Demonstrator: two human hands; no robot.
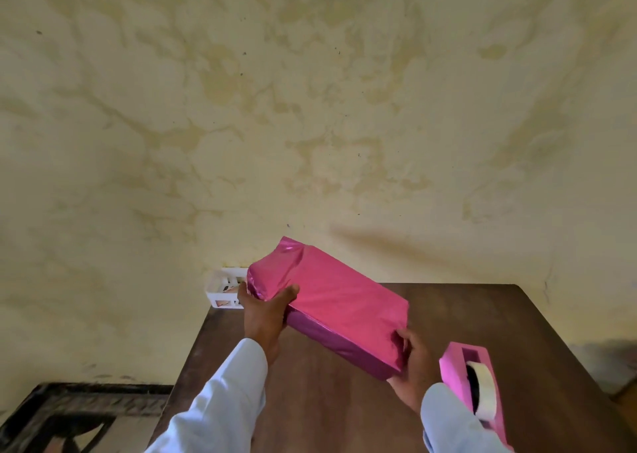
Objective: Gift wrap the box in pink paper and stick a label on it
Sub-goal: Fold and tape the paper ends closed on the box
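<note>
Far left and low: a dark frame (69,414) on the floor, too blurred to name. Further in, at the far left corner of the brown worktop (482,314): a white slotted basket (224,289), contents mostly hidden. Next, a pale sleeve (220,394) leading up to the left grip (265,311), closed round the far end of the box (344,314), thumb on the top face, fingers behind the crumpled end fold. Covered all over in shiny pink paper (293,263) and held up above the worktop, slanting in view from upper left to lower right. At the near right corner: the right grip (413,363), pinching the wrapped edge, thumb on top, fingers beneath. Just beside that wrist, further right: a pink tape dispenser (453,370) standing on the worktop, with a roll of pale tape (484,387) in its slot. Behind everything: a stained yellowish wall (310,108).
</note>
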